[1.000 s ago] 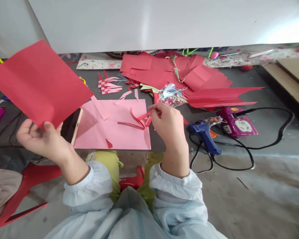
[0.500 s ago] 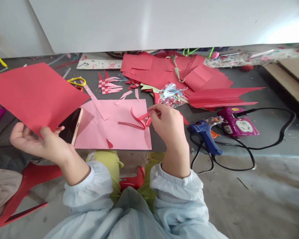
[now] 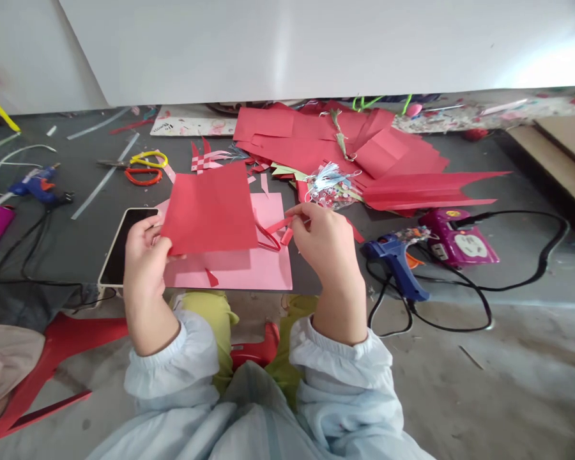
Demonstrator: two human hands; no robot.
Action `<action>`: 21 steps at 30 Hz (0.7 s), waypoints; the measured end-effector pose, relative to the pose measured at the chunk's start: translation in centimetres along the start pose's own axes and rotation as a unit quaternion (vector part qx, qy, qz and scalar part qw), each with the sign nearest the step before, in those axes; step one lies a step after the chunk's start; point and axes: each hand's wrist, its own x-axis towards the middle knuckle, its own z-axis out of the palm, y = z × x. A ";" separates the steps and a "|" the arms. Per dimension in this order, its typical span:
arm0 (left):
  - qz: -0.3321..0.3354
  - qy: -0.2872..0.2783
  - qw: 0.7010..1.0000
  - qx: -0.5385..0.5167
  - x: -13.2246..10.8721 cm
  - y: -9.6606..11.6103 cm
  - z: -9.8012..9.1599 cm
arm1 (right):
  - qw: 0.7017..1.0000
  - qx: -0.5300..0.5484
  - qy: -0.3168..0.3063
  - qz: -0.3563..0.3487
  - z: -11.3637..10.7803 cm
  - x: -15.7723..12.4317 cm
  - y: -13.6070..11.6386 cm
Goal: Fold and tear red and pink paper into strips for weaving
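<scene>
My left hand (image 3: pixel 144 252) grips the near left corner of a red paper sheet (image 3: pixel 211 207) and holds it over the pink paper sheet (image 3: pixel 263 265) on the dark table. My right hand (image 3: pixel 323 239) pinches red paper strips (image 3: pixel 273 230) that curl just above the pink sheet's right part. A phone (image 3: pixel 122 246) with a dark screen lies beside my left hand. A small woven red and pink piece (image 3: pixel 206 160) lies beyond the red sheet.
A pile of red paper (image 3: pixel 345 144) fills the back middle. A blue glue gun (image 3: pixel 395 262) and a purple power strip (image 3: pixel 460 239) with black cables lie right. Scissors (image 3: pixel 141 167) and another glue gun (image 3: pixel 33 185) lie left. A red stool (image 3: pixel 52 345) stands below.
My left hand has swung the red sheet from far left to over the pink sheet, uncovering the phone, scissors and glue gun. My right hand has stayed put with the strips.
</scene>
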 end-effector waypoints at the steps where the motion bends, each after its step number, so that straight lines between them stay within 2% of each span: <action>1: 0.005 -0.022 1.000 0.022 0.0 -0.4 0.0 | 1.000 0.000 -0.001 0.000 0.0 0.0 0.0; 5: 0.059 -0.100 0.986 0.120 0.3 -1.7 -0.4 | 1.000 -0.007 -0.009 0.005 0.1 0.0 -0.1; 8: 0.091 -0.171 0.958 0.214 -0.1 -1.7 -0.6 | 1.000 -0.016 -0.022 0.009 0.1 0.0 -0.1; 10: 0.093 -0.209 0.935 0.272 -0.7 -1.3 -0.4 | 0.999 -0.033 -0.032 0.010 0.2 0.0 -0.1; 14: 0.030 -0.295 0.892 0.342 -2.1 -0.6 0.3 | 0.996 -0.071 -0.049 -0.002 0.4 -0.1 0.0; 17: 0.077 -0.296 0.876 0.372 -2.4 -0.5 0.7 | 0.995 -0.076 -0.056 -0.011 0.5 -0.1 0.1; 19: 0.117 -0.260 0.880 0.380 -2.4 -0.4 0.5 | 0.996 -0.072 -0.059 -0.011 0.6 -0.1 0.1; 21: 0.147 -0.198 0.888 0.387 -2.3 -0.2 0.1 | 0.996 -0.066 -0.060 -0.006 0.5 -0.1 0.1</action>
